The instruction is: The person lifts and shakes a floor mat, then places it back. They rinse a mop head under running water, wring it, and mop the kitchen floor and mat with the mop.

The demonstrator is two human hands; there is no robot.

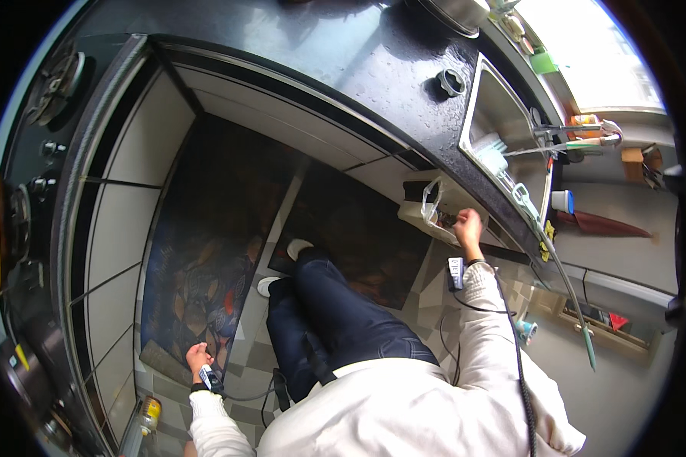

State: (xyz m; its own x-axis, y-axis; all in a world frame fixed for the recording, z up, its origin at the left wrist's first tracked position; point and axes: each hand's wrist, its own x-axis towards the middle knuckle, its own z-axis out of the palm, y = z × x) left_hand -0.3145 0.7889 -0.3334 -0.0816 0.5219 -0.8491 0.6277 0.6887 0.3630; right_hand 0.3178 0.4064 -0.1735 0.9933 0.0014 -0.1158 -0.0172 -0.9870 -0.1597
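My right hand [469, 227] is at the edge of a pale waste bin [410, 214] against the cabinet under the counter. A translucent plastic bag [432, 201] lines the bin, with some refuse [447, 219] inside. The fingers of this hand are curled and blurred, so whether they hold anything is hidden. My left hand [199, 357] hangs low at my side, above the patterned floor mat [197, 297]. Its fingers are folded in, and nothing shows in them. Each wrist wears a strapped device with a cable.
A steel sink [500, 108] holds pale green utensils [491, 157]; a long green handle [571, 303] juts past the counter edge. A dark ring-shaped object [451, 83] stands on the wet black countertop [354, 63]. Stove burners [57, 85] line the left; a yellow-labelled bottle [150, 412] stands below.
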